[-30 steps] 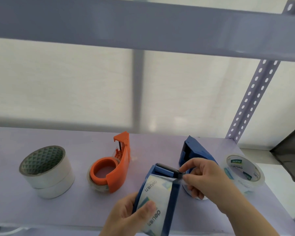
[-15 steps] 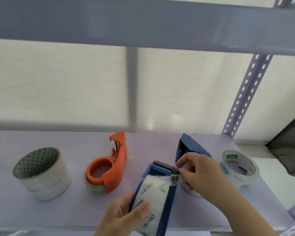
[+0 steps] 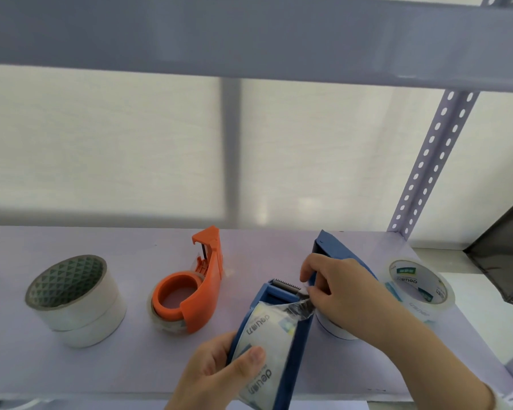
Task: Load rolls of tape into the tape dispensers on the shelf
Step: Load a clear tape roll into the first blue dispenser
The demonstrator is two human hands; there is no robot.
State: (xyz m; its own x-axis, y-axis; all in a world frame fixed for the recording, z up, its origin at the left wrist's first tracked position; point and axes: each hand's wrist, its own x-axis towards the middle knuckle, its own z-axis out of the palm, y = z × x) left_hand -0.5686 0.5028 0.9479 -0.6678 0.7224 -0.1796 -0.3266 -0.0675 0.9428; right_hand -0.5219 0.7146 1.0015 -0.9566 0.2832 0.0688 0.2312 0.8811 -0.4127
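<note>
My left hand (image 3: pixel 216 371) grips a blue tape dispenser (image 3: pixel 293 347) near the shelf's front edge, thumb pressed on the clear printed roll (image 3: pixel 264 344) sitting inside it. My right hand (image 3: pixel 344 294) pinches the loose crinkled tape end (image 3: pixel 301 307) just below the dispenser's toothed blade (image 3: pixel 285 284). A second blue dispenser (image 3: pixel 335 247) stands behind my right hand, partly hidden, over a white roll (image 3: pixel 332 331). An orange dispenser (image 3: pixel 196 288) holding a clear roll lies at the centre.
Two stacked white rolls (image 3: pixel 77 303) stand on the left of the lilac shelf (image 3: pixel 131 365). A clear printed roll (image 3: pixel 418 291) lies at the right end. A perforated upright (image 3: pixel 433 155) rises at back right, an upper shelf beam (image 3: pixel 249 34) overhead, a dark panel (image 3: pixel 504 255) far right.
My right hand has pulled the tape end from the blade back toward me and to the right; the end now looks crinkled. The left hand keeps its hold on the dispenser.
</note>
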